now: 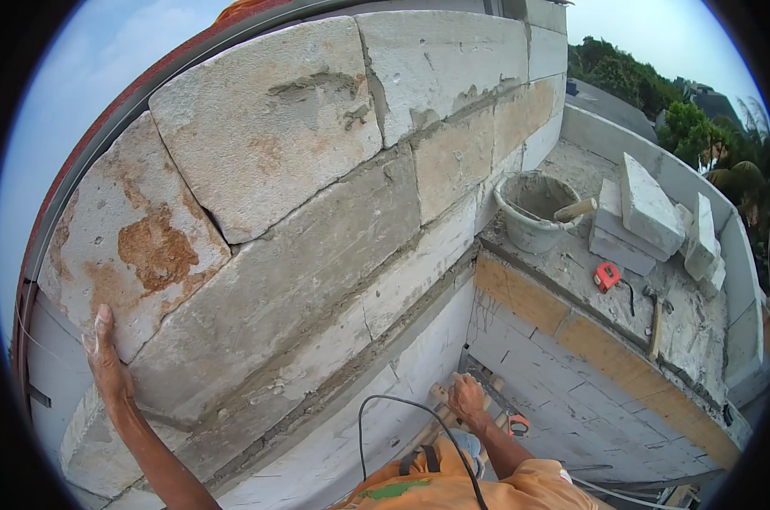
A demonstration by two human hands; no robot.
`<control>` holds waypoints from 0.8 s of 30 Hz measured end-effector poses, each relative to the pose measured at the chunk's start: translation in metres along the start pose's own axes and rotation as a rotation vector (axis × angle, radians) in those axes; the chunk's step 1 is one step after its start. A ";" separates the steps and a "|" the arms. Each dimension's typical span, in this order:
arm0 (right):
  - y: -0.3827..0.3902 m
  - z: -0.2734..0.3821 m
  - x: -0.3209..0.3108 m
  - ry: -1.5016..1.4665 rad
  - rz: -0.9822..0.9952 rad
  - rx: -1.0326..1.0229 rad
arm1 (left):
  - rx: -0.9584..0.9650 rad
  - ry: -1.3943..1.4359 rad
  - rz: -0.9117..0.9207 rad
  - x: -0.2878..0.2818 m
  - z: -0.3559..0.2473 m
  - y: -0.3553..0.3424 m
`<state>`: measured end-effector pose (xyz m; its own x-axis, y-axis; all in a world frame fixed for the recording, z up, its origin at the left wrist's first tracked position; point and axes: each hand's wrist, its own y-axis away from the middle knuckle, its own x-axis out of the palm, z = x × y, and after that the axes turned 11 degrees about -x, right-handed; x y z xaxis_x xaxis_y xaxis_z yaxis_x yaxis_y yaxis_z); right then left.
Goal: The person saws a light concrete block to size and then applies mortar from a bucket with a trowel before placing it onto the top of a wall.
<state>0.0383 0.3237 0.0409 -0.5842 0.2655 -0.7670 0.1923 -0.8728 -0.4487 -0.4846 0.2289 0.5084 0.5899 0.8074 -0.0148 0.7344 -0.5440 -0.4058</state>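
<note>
A whitish, brown-stained block [147, 229] stands at the left end of the top course of a block wall. My left hand [110, 370] rests against its lower left edge, with a finger stretched up along the stone and the other fingers partly hidden. To its right sits a larger pale block [270, 123], with a dark narrow gap between the two. Low in the middle, my right hand [467, 399] is closed beside wooden poles and a grey metal piece [489, 389]. What lies inside that fist is hidden.
On the ledge at right are a mortar bucket [529, 229] with a wooden handle [575, 210] sticking out, cut blocks [653, 208], a red tape measure [607, 277] and a hammer [656, 327]. A black cable [402, 398] loops before me. The drop below shows a white block wall [563, 365].
</note>
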 end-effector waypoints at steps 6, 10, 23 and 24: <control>0.022 -0.010 0.006 -0.016 0.080 0.036 | -0.001 -0.085 -0.012 0.008 -0.007 0.017; 0.018 -0.010 0.015 -0.014 0.109 0.039 | -0.022 -0.096 -0.033 0.004 -0.007 0.020; 0.060 -0.056 0.040 0.014 0.001 -0.005 | 0.026 -0.127 0.053 -0.027 0.023 -0.021; 0.076 -0.065 0.041 0.038 0.014 0.036 | 0.073 -0.153 0.045 -0.020 0.022 -0.020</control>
<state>0.0801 0.2948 -0.0548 -0.5511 0.2676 -0.7904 0.1716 -0.8906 -0.4212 -0.5183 0.2288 0.4966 0.5595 0.8109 -0.1714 0.6786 -0.5669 -0.4671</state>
